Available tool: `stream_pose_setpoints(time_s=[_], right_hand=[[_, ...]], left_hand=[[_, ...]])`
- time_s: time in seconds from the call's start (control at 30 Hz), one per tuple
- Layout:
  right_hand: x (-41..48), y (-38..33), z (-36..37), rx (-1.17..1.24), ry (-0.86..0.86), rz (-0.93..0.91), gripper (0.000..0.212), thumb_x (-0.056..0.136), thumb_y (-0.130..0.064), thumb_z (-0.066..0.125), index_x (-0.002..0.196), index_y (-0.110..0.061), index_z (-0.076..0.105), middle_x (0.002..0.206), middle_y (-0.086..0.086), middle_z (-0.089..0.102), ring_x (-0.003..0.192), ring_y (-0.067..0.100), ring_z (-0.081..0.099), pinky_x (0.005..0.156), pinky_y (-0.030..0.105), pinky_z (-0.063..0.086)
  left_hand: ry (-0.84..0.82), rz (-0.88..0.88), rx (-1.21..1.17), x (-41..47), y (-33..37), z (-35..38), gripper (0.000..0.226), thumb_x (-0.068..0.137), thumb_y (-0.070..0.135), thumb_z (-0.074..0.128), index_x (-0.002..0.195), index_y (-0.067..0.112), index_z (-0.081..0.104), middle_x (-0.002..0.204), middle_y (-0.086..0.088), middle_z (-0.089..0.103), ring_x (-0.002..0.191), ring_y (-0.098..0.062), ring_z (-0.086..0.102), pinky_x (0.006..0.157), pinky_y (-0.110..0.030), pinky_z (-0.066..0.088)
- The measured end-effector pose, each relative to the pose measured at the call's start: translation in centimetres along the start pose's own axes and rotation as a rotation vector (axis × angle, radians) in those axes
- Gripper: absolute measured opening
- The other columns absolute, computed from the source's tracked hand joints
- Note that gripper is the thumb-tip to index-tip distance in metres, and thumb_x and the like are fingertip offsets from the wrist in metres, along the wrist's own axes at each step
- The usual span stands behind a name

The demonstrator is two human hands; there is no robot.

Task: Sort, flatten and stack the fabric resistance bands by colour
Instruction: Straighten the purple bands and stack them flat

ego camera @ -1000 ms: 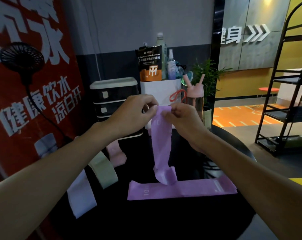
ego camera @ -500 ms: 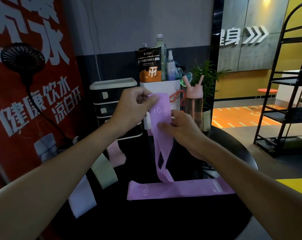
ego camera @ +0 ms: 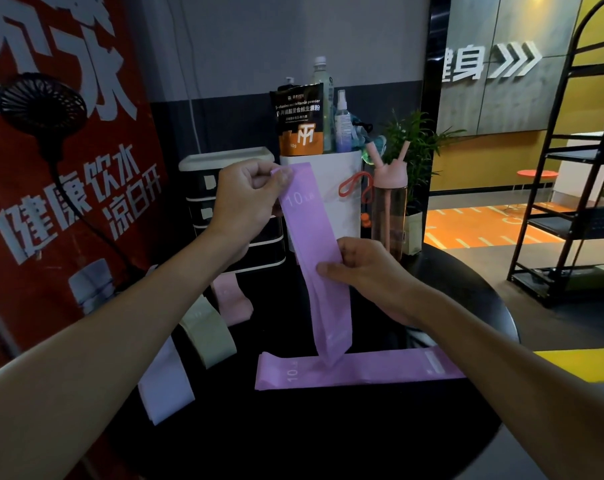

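A purple band (ego camera: 319, 258) marked "10" hangs upright above the round black table (ego camera: 328, 438). My left hand (ego camera: 248, 202) pinches its top corner. My right hand (ego camera: 359, 268) pinches it at mid-length, thumb in front and fingers behind. Its lower end touches a second purple band (ego camera: 380, 370) that lies flat across the table. At the table's left edge lie a pink band (ego camera: 233, 303), a grey-green band (ego camera: 207, 332) and a white band (ego camera: 163, 389).
Behind the bands stand a black drawer unit (ego camera: 203, 209), a white bin (ego camera: 342, 188) holding a pouch and bottles, a pink-lidded bottle (ego camera: 389, 209) and a potted plant (ego camera: 415, 150). A red banner with a fan (ego camera: 41, 102) stands left. A black rack (ego camera: 570, 202) stands right.
My right hand has slid down the hanging purple band from its top to mid-length, while my left hand lifted the top higher. The band now hangs straighter and flatter.
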State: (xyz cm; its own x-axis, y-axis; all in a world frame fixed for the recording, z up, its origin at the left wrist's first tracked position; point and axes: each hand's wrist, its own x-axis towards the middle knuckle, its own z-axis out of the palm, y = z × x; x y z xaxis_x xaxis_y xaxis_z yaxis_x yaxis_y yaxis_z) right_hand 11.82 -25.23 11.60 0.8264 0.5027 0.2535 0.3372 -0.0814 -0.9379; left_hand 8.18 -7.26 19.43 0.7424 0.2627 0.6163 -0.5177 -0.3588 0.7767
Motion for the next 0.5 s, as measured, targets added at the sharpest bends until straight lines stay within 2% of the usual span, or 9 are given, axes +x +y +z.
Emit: stream_pose_setpoints(time_s=[0.1, 0.23, 0.33, 0.43, 0.5], right_hand=[[-0.6, 0.9, 0.0, -0.028, -0.061, 0.053, 0.018, 0.09, -0.009, 0.067, 0.105, 0.003, 0.067, 0.107, 0.016, 0.071, 0.1, 0.031, 0.069, 0.092, 0.048, 0.055], [-1.3, 2.4, -0.1, -0.039, -0.093, 0.129, 0.024, 0.088, -0.009, 0.069, 0.101, 0.01, 0.062, 0.108, 0.026, 0.067, 0.105, 0.041, 0.064, 0.094, 0.057, 0.05], [-2.1, 3.2, -0.5, -0.036, -0.13, 0.182, 0.014, 0.087, -0.005, 0.069, 0.097, 0.002, 0.062, 0.107, 0.021, 0.069, 0.102, 0.035, 0.067, 0.093, 0.049, 0.054], [-2.9, 3.9, -1.1, -0.026, -0.188, 0.224, 0.022, 0.087, -0.001, 0.067, 0.107, 0.003, 0.059, 0.105, 0.016, 0.072, 0.098, 0.028, 0.07, 0.091, 0.039, 0.056], [-3.3, 4.4, -1.6, -0.039, -0.212, 0.243, 0.022, 0.087, -0.001, 0.067, 0.108, 0.001, 0.059, 0.102, 0.015, 0.072, 0.096, 0.026, 0.071, 0.091, 0.038, 0.056]], left_hand=[[0.035, -0.003, 0.0, 0.0, -0.3, -0.3, 0.012, 0.098, 0.012, 0.062, 0.089, 0.015, 0.069, 0.07, 0.005, 0.073, 0.066, -0.008, 0.069, 0.06, -0.024, 0.055], [0.082, -0.019, 0.008, -0.1, -0.9, -0.7, 0.012, 0.097, 0.01, 0.062, 0.092, 0.017, 0.07, 0.077, 0.001, 0.074, 0.073, -0.012, 0.07, 0.07, -0.029, 0.06], [0.112, -0.055, 0.0, -0.2, -1.4, -1.1, 0.007, 0.097, 0.01, 0.062, 0.099, 0.014, 0.068, 0.083, -0.003, 0.074, 0.078, -0.015, 0.071, 0.071, -0.03, 0.061], [0.127, -0.101, -0.022, -0.4, -2.0, -1.5, 0.01, 0.098, 0.011, 0.061, 0.107, 0.01, 0.065, 0.091, -0.009, 0.073, 0.084, -0.019, 0.072, 0.075, -0.034, 0.061], [0.133, -0.124, -0.038, -0.7, -2.4, -1.6, 0.009, 0.098, 0.01, 0.061, 0.107, 0.01, 0.064, 0.091, -0.008, 0.072, 0.085, -0.018, 0.072, 0.075, -0.033, 0.061]])
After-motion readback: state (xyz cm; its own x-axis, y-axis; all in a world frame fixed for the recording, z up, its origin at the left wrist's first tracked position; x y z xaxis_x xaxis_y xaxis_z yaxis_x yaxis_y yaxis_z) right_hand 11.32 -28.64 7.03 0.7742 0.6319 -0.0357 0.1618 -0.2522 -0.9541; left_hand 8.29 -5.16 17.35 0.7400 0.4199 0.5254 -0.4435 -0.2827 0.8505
